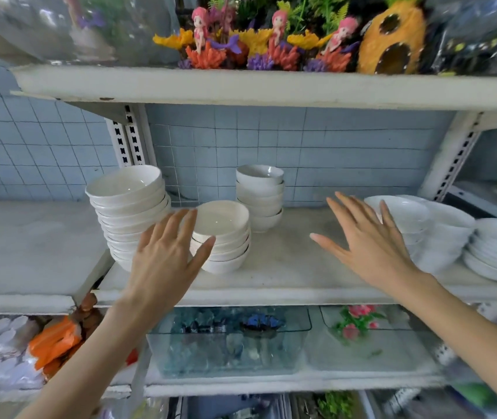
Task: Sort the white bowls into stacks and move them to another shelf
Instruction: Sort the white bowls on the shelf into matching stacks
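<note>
Hands are both splayed, holding nothing. Left hand [162, 258] is before the tall bowl stack [126, 204] and short bowl stack [226, 234]; right hand [374, 246] is beside the right bowl stack [416, 216]

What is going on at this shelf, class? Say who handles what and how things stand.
A person has both hands out, fingers spread, toward white bowls on the middle shelf. The left hand is at the short stack of bowls, beside the tall leaning stack; the right hand is over bare shelf near the bowls on the right. Neither hand grips anything. A stack of smaller bowls stands behind.
</note>
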Motion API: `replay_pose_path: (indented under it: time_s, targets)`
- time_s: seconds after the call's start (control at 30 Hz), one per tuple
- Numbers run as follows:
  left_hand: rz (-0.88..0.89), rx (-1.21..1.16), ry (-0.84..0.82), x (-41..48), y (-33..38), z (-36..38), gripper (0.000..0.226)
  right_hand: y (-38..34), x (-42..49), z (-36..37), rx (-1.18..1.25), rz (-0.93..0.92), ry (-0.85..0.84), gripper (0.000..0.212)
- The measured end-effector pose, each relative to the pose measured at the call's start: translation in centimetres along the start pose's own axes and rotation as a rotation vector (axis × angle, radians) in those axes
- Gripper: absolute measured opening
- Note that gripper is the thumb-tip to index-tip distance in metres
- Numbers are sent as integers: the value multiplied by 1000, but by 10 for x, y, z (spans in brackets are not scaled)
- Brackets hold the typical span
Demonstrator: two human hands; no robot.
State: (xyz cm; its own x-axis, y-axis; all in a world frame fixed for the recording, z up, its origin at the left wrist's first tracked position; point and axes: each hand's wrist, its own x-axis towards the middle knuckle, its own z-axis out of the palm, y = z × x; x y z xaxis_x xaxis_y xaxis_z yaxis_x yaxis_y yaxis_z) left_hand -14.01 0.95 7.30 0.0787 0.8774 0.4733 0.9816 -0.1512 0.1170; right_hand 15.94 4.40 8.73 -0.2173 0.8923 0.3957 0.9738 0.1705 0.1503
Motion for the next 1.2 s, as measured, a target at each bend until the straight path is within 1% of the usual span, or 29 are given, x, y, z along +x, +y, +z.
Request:
replay_pose_path:
  time_s: [0.2, 0.37, 0.47, 0.57, 0.63, 0.7, 0.77, 0.83, 0.9, 1.0, 1.1, 1.2]
  targets:
    - [47, 48, -48, 3, 23, 1, 74, 45, -42, -4, -17, 170, 16, 86]
    - [78, 34, -23, 12, 64, 2, 78, 95, -76, -12, -20, 211, 37, 81]
    - [67, -48, -7, 18, 97, 2, 82, 131, -90, -19, -32, 223, 0, 80]
    - [59, -127, 5, 23, 134, 3, 85, 170, -101, -23, -31, 236, 15, 81]
    - [70, -127, 16, 28, 158, 5, 80, 194, -107, -27, -48, 238, -5, 84]
    - [71, -119, 11, 33, 178, 6, 73, 218, -110, -30, -60, 238, -36, 94]
    - [67, -114, 18, 39, 191, 9, 69, 240, -111, -29, -65, 237, -29, 104]
    - [61, -106, 11, 47, 201, 12, 64, 257, -109, -27, -52, 241, -49, 107]
    - [48, -103, -7, 59, 206, 18, 56, 271, -105, -22, 9, 240, -62, 96]
    - [-9, -169, -72, 85, 212, 23, 59, 287, -89, -18, 176, 225, -63, 83]
    - [-66, -275, -125, 117, 215, 26, 61, 303, -66, -15, 275, 211, -56, 71]
    - [-44, -282, -151, 155, 220, 38, 58, 322, -38, -4, 287, 211, -30, 71]
